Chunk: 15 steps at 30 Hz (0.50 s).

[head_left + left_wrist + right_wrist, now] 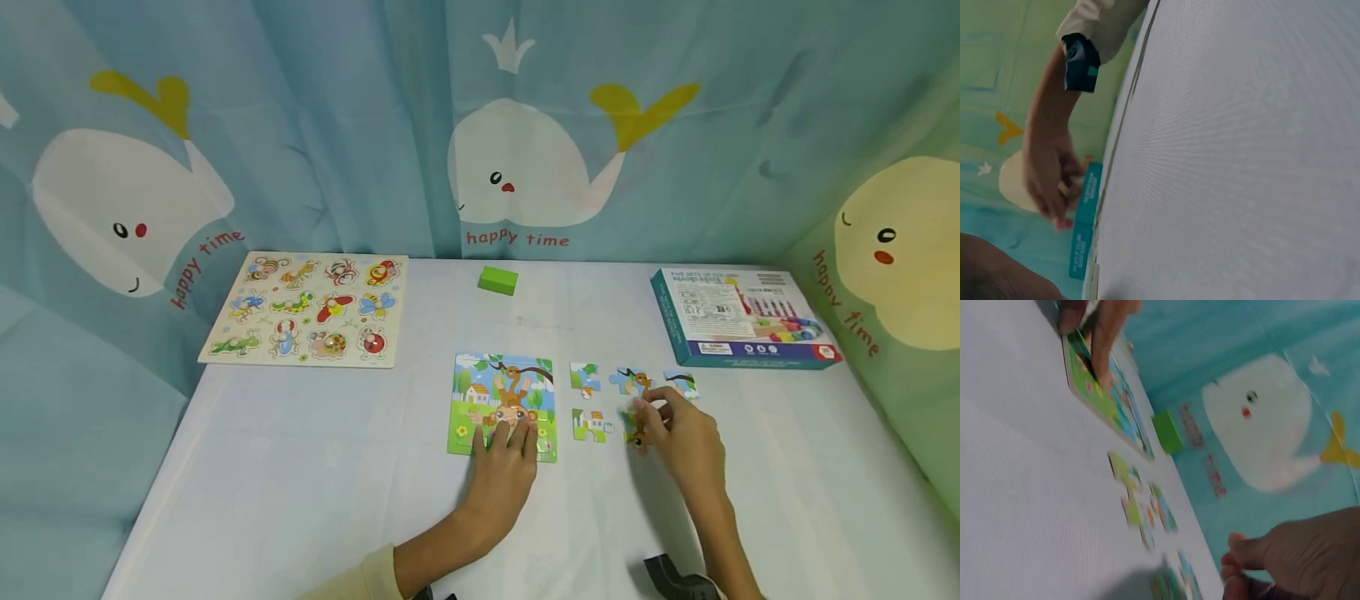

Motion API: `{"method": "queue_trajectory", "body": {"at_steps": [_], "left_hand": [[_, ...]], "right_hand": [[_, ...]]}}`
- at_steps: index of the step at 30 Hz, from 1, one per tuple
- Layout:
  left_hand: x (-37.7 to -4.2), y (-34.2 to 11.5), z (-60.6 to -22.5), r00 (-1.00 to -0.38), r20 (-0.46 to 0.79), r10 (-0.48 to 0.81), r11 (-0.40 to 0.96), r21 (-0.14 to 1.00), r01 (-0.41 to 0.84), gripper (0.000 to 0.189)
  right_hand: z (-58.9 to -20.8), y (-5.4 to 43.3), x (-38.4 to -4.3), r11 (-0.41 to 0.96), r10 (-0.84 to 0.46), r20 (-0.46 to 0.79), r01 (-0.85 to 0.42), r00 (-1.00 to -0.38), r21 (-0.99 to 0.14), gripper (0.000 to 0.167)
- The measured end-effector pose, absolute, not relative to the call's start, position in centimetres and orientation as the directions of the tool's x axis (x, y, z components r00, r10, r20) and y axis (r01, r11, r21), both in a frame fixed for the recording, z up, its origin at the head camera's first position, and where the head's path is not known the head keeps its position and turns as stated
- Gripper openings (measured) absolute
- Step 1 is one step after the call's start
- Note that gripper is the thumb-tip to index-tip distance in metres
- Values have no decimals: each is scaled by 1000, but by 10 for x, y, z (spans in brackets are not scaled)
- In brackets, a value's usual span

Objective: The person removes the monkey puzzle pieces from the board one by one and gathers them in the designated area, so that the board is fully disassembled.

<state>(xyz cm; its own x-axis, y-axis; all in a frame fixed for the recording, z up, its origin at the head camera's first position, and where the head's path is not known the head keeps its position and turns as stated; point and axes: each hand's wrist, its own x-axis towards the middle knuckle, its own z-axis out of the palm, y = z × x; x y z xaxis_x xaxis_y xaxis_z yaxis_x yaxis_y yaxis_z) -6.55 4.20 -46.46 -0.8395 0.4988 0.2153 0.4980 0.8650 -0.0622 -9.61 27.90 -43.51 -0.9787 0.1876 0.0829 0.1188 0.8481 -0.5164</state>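
The left hand (498, 479) rests palm down on the lower part of a square monkey jigsaw board (468, 375), its fingers extended across the picture. In the right wrist view, a green edge shows beside the fingers (1104, 347) of that hand; whether it is a loose piece cannot be told. My right hand (686, 442) hovers over loose jigsaw pieces (590, 427) right of the board, fingers loosely bent, thumb near the index fingertip. No piece shows between those fingertips. It partly covers a brown and green piece (640, 442). The left wrist view misses the board.
An insect picture board (348, 340) lies at the back left of the white table (300, 467). A green block (498, 281) sits behind the jigsaw board. At the back right lies a flat box (742, 321). A whale-printed curtain (360, 125) hangs behind.
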Motion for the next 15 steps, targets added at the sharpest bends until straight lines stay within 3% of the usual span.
{"method": "queue_trajectory", "body": {"at_steps": [5,8,12,15], "left_hand": [[-67,41,-462,-835,205,510,859,-65,508,48],[-68,41,-461,-830,214,515,856,-78,511,43],[-68,40,-461,-830,189,526,850,-92,518,41],[-68,41,-460,-829,164,534,845,-95,526,41]], "right_hand": [[-433,248,-120,827,-71,225,-184,-972,-531,14],[-435,227,-134,795,-236,233,-325,-943,-512,12],[-440,204,-146,756,-383,147,-401,-912,-517,20],[-443,193,-148,755,-406,97,-393,-909,-525,23]]}}
